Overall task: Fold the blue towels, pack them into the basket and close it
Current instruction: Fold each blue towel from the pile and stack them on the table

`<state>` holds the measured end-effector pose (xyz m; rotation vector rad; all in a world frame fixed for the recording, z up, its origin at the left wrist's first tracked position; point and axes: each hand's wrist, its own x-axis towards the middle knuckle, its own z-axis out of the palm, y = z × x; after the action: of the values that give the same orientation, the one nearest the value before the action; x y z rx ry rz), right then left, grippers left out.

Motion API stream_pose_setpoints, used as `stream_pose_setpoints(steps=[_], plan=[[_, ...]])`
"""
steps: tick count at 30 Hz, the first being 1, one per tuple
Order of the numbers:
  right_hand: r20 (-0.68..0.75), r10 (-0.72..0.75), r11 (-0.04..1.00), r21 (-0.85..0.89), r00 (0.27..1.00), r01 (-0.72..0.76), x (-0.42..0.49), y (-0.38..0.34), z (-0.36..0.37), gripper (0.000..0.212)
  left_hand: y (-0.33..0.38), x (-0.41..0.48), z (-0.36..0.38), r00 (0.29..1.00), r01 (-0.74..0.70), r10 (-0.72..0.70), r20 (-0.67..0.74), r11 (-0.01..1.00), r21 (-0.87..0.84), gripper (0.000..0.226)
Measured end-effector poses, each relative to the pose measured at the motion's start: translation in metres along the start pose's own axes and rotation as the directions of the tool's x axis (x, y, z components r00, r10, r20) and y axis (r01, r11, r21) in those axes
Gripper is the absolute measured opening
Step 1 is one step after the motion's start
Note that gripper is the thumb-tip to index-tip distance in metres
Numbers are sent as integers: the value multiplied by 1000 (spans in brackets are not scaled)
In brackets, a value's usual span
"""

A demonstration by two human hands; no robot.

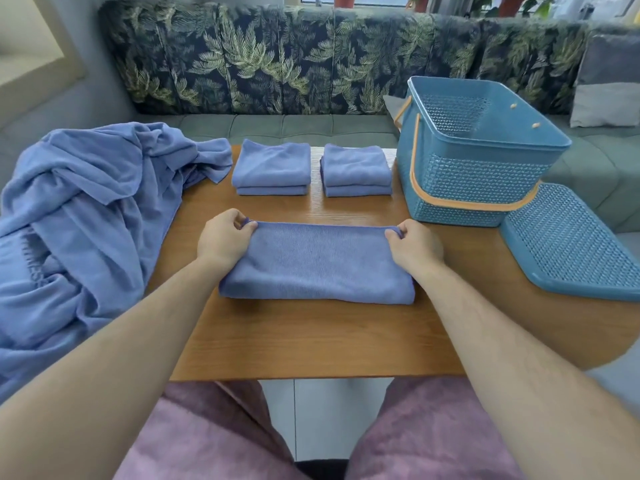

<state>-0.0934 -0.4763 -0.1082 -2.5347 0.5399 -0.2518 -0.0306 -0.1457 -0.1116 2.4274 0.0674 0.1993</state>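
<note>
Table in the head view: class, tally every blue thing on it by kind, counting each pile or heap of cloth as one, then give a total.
Folded towel piles: 2
Half-folded towel: 1
Unfolded cloth heap: 1
Basket: 1
Basket lid: 1
Total: 6

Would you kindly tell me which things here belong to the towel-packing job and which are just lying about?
Job: half-folded towel, pinched at its far corners by left hand and right hand; unfolded blue heap; basket; lid lying beside it; folded stack by the heap; folded stack by the basket.
Lying about: sofa; grey cushion; plant pots at the window.
</note>
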Motion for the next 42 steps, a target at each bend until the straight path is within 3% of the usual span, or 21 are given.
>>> stream_pose_setpoints(steps=[4, 7, 8, 10, 13, 16, 26, 29, 32, 35, 38, 42], plan=[[8, 9, 1000, -15, 1000, -9, -7, -10, -9, 23, 13, -5, -5, 1000, 17, -20, 16, 988, 152, 27], [-131, -129, 966, -242, 983, 94, -28, -29, -10, 30, 27, -28, 5, 954, -167, 256, -157, 887, 431, 28], [-158, -215, 944, -287, 964, 163, -37, -40, -4, 30, 37, -38, 13, 923, -280, 359, -135, 872, 402, 28], [-74, -354, 914, -241, 932, 328, -55, -64, 13, 36, 58, -55, 34, 883, -461, 470, 17, 857, 230, 33], [191, -356, 903, -181, 915, 389, -74, -82, 41, 51, 68, -68, 55, 877, -460, 415, 242, 869, 181, 42], [294, -286, 901, -243, 912, 360, -78, -67, 49, 57, 45, -68, 53, 906, -389, 311, 286, 878, 280, 49], [220, -133, 929, -312, 966, 199, -65, -10, 25, 67, 1, -46, 12, 917, -303, 169, 360, 883, 359, 73], [219, -142, 932, -298, 965, 205, -63, -4, 23, 67, -3, -44, 8, 913, -315, 185, 363, 886, 341, 72], [226, -122, 923, -333, 966, 194, -63, -8, 22, 67, -3, -49, 11, 920, -353, 224, 323, 832, 428, 69], [81, -280, 884, -366, 957, 290, -79, -33, 25, 59, -2, -49, 12, 909, -382, 244, 339, 814, 437, 75], [-17, -480, 858, -218, 877, 465, -118, -75, 44, 42, 0, -45, 12, 912, -361, 237, 334, 851, 382, 93], [60, -441, 871, -213, 895, 443, -141, -97, 62, 46, 0, -44, 5, 921, -335, 192, 339, 833, 440, 91]])
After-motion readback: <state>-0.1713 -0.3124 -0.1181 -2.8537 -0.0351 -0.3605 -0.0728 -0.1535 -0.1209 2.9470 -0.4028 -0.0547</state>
